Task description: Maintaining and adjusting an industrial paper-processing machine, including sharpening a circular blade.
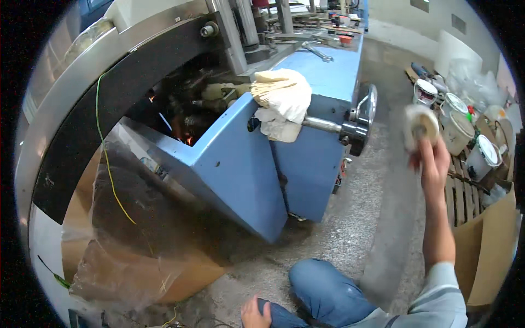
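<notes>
My right hand is raised at the right with its fingers closed on a whitish roll, tan on its face, that looks like a roll of tape. Motion smears the roll a little. Low in the view, my left hand lies on my knee in blue trousers, its fingers loosely laid out with nothing in them. A blue metal machine stands in front of me. Over its corner hangs a bunched cream and white cloth, beside a shaft with a chrome handwheel.
White buckets stand on a wooden pallet at the right, near clear plastic wrap and a cardboard sheet. Wrenches lie on the machine top. Plastic film and a yellow-green wire hang at the left.
</notes>
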Action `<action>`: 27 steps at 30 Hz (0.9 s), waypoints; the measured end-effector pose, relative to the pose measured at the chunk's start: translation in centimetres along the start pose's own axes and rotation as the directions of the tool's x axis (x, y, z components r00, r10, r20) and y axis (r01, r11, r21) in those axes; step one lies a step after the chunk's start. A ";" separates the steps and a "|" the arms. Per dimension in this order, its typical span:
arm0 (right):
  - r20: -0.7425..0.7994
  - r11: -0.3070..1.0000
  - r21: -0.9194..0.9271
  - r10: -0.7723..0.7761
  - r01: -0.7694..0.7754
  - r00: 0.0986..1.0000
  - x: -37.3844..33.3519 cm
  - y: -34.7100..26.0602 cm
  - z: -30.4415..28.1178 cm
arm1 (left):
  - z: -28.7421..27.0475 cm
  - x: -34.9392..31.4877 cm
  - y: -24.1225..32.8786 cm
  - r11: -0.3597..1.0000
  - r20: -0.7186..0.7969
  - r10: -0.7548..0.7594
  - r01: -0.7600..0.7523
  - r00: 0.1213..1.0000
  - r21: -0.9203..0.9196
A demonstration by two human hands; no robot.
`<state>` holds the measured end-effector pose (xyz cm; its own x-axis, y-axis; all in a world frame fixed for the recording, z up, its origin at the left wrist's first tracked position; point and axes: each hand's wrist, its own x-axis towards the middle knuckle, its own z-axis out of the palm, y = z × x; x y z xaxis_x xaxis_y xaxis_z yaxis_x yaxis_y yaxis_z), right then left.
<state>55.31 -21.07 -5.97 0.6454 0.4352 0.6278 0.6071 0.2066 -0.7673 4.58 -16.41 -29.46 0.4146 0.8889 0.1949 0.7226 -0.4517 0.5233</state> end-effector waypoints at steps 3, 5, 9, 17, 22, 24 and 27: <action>0.137 0.922 -0.207 -0.305 0.328 0.943 8.5 -3.5 4.0 | 2.3 -2.8 -4.8 0.988 0.058 -0.102 0.094 0.993 0.122; 0.265 0.756 -0.434 -0.413 0.491 0.871 13.5 -3.6 7.4 | 3.0 -3.2 -5.3 0.975 0.058 -0.205 0.199 0.977 0.104; 0.555 0.276 -0.606 -0.525 0.746 0.645 19.1 -4.7 13.8 | 4.3 -4.5 -6.7 0.968 -0.028 -0.236 0.238 0.971 0.079; 0.743 0.141 -0.621 -0.205 0.771 0.637 21.7 -6.0 18.2 | 4.2 -5.4 -6.8 0.953 -0.063 -0.290 0.294 0.955 0.071; 0.618 0.467 -0.586 -0.271 0.662 0.738 20.8 -8.1 14.4 | 4.0 -4.2 -5.9 0.947 -0.017 -0.320 0.321 0.947 0.011; 0.435 0.619 -0.396 -0.524 0.678 0.732 17.4 -9.7 11.1 | 4.1 -3.9 -5.6 0.958 -0.014 -0.285 0.285 0.958 -0.015; 0.081 0.932 -0.129 -0.331 0.339 0.940 2.4 -8.3 9.0 | 2.5 -3.8 -5.1 0.936 -0.055 -0.352 0.351 0.935 -0.020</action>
<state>47.64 -13.84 0.76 0.3681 0.4119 0.8336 0.8443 0.2274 -0.4852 0.71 -17.65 -35.00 0.1030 0.9937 0.0435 0.8110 -0.1092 0.5747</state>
